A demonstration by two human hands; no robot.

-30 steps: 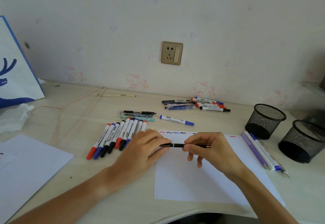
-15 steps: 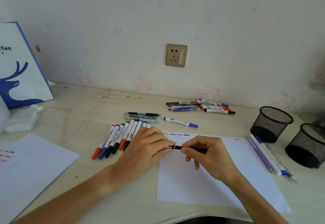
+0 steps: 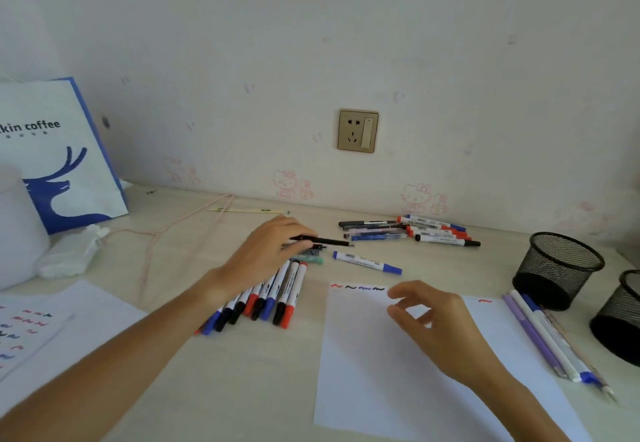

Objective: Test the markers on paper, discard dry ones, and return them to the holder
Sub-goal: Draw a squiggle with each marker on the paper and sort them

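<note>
- Left hand: pinching a black pen by its near end; the pen lies roughly level, tip toward 3 o'clock, held over the small cluster of pens at the hand's 4 o'clock. Whether it touches them I cannot tell.
- Right hand: empty, fingers loosely curled and apart, over the upper part of the paper. Contact with the sheet: cannot tell.
- Paper: lies flat on the desk at 5 o'clock from the left hand. Short squiggles along its top edge, red, black, blue, black; one more red mark near the top right corner.
- Row of markers: side by side on the desk, just at 9 o'clock of the paper, caps red, blue and black pointing toward 7 o'clock; the left wrist crosses above their far ends.
- Single blue marker: alone, at 12 o'clock from the paper's top edge.
- Pile: mixed pens and markers near the wall, at 1 o'clock from the left hand.
- Two mesh cups: at 3 o'clock of the paper, the second partly cut off by the frame edge.
- Three pens, purple, white and blue-capped, lie between the paper and the cups.
- Second sheet with coloured marks at 9 o'clock; a bag stands behind it.
</note>
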